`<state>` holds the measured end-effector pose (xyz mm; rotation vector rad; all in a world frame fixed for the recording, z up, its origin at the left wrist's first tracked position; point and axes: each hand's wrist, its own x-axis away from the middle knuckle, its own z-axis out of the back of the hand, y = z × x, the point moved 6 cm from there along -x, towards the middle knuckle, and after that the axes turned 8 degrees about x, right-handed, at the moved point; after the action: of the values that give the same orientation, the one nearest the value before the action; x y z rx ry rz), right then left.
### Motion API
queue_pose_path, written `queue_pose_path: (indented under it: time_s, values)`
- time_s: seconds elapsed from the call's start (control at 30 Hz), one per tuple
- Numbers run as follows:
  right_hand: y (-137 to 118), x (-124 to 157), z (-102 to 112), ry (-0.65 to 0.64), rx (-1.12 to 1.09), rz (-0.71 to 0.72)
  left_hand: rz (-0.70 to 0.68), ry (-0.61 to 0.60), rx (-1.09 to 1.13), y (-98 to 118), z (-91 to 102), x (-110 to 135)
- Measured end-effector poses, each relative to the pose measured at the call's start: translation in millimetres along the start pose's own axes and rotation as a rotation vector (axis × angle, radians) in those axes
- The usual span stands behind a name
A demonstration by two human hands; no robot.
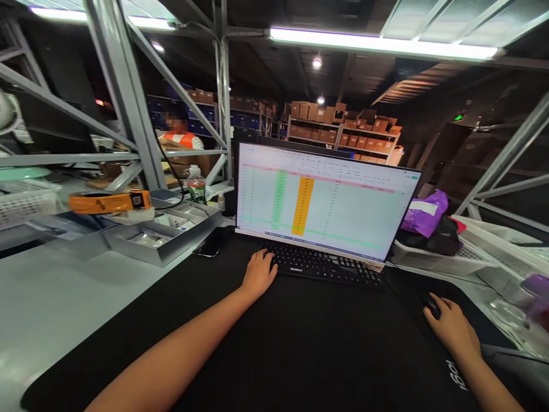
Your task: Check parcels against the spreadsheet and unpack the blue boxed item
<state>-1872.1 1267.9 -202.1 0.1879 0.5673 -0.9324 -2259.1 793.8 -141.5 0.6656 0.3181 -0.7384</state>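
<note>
My left hand (259, 273) rests on the left end of a black keyboard (317, 264), fingers spread over the keys and gripping nothing. At the right, my right hand (454, 326) is curled over a dark computer mouse (433, 306), which it partly hides. Both hands lie on a large black desk mat (300, 343). Behind the keyboard stands a monitor (360, 206) showing a spreadsheet with one green and one orange column; its text is too small to read.
Left of the keyboard lies a phone (210, 242), near a grey box (160, 246) of small packets, a bottle (196, 186) and an orange tape-like item (107, 202). White baskets (441, 260) with a purple bag (426, 213) stand right. A person in an orange vest (182, 140) is beyond the metal frame.
</note>
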Motion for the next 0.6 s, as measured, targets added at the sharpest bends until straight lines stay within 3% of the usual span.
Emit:
queue_pose_path:
  time_s: [0.43, 0.6]
  values:
    - [9.8, -5.4, -16.1, -0.025, -0.012, -0.01, 0.019, -0.022, 0.034, 2.5, 1.9, 1.8]
    - [5.4, -3.6, -8.5, -0.025, 0.0, -0.017, 0.021, -0.027, 0.046, 2.2, 2.0, 2.1]
